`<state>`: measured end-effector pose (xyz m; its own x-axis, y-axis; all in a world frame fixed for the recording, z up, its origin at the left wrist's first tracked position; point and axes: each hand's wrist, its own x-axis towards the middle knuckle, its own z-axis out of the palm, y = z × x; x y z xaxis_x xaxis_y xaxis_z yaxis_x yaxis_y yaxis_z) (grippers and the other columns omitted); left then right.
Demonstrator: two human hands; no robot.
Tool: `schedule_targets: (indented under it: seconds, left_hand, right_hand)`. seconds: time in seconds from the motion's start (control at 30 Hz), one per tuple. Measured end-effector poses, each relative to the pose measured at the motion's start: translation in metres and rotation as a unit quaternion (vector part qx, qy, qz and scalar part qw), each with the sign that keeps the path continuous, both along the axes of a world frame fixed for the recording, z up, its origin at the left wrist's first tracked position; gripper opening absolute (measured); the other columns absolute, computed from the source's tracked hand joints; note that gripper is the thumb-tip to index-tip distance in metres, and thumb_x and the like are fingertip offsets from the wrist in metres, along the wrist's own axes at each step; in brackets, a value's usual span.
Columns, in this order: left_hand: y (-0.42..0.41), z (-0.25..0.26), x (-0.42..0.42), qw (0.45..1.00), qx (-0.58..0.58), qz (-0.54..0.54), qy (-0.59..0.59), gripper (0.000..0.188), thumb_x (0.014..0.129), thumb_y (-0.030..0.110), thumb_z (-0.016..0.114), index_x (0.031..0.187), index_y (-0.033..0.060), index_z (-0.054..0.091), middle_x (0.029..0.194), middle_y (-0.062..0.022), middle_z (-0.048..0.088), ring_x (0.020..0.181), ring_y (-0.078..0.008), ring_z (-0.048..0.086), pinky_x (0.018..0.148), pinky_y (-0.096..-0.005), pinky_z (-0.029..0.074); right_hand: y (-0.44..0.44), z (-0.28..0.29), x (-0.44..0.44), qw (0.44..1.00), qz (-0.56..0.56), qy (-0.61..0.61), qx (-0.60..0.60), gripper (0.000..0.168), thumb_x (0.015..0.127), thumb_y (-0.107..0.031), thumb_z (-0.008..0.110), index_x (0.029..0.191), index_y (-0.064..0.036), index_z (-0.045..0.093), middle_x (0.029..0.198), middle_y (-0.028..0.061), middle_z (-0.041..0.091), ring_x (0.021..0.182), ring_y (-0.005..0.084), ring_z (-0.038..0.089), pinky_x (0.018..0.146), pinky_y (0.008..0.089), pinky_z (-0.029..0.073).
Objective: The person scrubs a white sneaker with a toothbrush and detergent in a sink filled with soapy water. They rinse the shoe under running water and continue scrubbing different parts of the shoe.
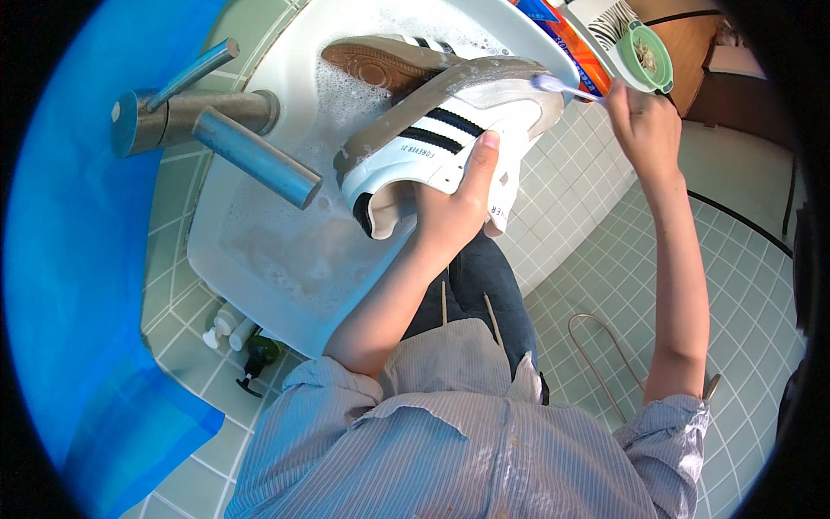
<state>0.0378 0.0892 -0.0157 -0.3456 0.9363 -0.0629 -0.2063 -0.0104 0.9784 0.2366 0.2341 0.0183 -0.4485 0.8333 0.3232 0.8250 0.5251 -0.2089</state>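
Observation:
My left hand (454, 207) grips a white sneaker (447, 139) with black stripes, its fingers inside the shoe opening and its thumb on the upper. The sneaker is tilted over the white sink basin (214, 246), with its dirty sole edge facing up and suds on the toe. At the right, my right hand (642, 123) is closed around the handle of a toothbrush (550, 84), whose bristle end lies against the toe side. Behind, a second sneaker (382, 61) rests in the foamy water, its brown sole showing.
A metal faucet (201, 120) juts over the basin from the left. Pump bottles (259, 353) stand on the tiles at the lower left, near a blue sheet (84, 227). An orange and blue package (577, 55) and a green bowl (648, 55) are at the upper right.

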Motion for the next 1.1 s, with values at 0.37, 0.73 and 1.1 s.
schedule_targets:
  seconds: [0.37, 0.73, 1.1]
  left_hand:
    - [0.001, -0.001, 0.002, 0.996, -0.023, 0.022, -0.082, 0.025, 0.092, 0.018, 0.058, 0.105, -0.0032, 0.058, 0.098, -0.0084, 0.062, 0.089, -0.0174, 0.059, 0.078, -0.0307, 0.046]
    - [0.011, 0.019, 0.012, 0.996, 0.029, 0.089, 0.004, 0.022, 0.093, 0.014, 0.055, 0.106, -0.0036, 0.057, 0.095, -0.0090, 0.063, 0.085, -0.0177, 0.060, 0.074, -0.0299, 0.047]
    - [0.018, 0.007, 0.017, 0.994, 0.029, -0.016, 0.106, 0.018, 0.092, 0.010, 0.054, 0.100, -0.0051, 0.060, 0.087, -0.0135, 0.064, 0.077, -0.0249, 0.062, 0.068, -0.0343, 0.048]
  right_hand:
    - [0.001, 0.007, -0.009, 0.996, -0.038, -0.080, -0.010, 0.047, 0.089, -0.039, 0.050, 0.057, -0.009, 0.066, 0.043, 0.0123, 0.051, 0.043, 0.0308, 0.055, 0.045, 0.0393, 0.045]
    - [-0.062, 0.042, -0.044, 0.970, -0.074, 0.119, -0.197, 0.023, 0.093, -0.022, 0.053, 0.111, -0.014, 0.066, 0.058, 0.0148, 0.056, 0.049, 0.0268, 0.053, 0.052, 0.0328, 0.045]
    - [-0.075, 0.042, -0.040, 0.977, -0.042, 0.126, -0.169, 0.023, 0.085, -0.010, 0.063, 0.107, -0.007, 0.067, 0.066, 0.0188, 0.062, 0.051, 0.0249, 0.062, 0.051, 0.0317, 0.047]
